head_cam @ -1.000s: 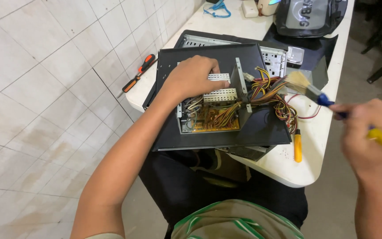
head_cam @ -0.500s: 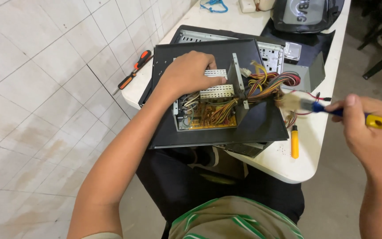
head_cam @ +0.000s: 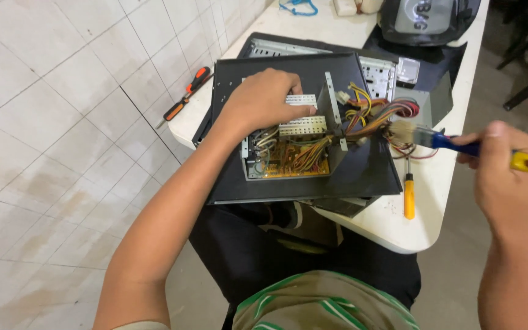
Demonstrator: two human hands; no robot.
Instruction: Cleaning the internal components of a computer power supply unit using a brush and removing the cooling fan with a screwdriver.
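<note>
Left hand [head_cam: 264,101] clamped on open metal power supply box [head_cam: 294,143], fingers spread over pale heatsink, holding it on black panel. Right hand [head_cam: 508,177] fisted round blue-and-yellow-handled paintbrush [head_cam: 453,143]. Bristles moved in since a second ago, now touching coloured wire bundle [head_cam: 374,116] just beyond left fingertips. Yellow screwdriver [head_cam: 409,197] lies below brush.

— What do we see on the white table [head_cam: 392,229]?
— We see a black computer case panel [head_cam: 288,67], a yellow-handled screwdriver [head_cam: 409,195], an orange-and-black screwdriver [head_cam: 184,101] at the far edge, and a blue cable [head_cam: 294,7].
</note>
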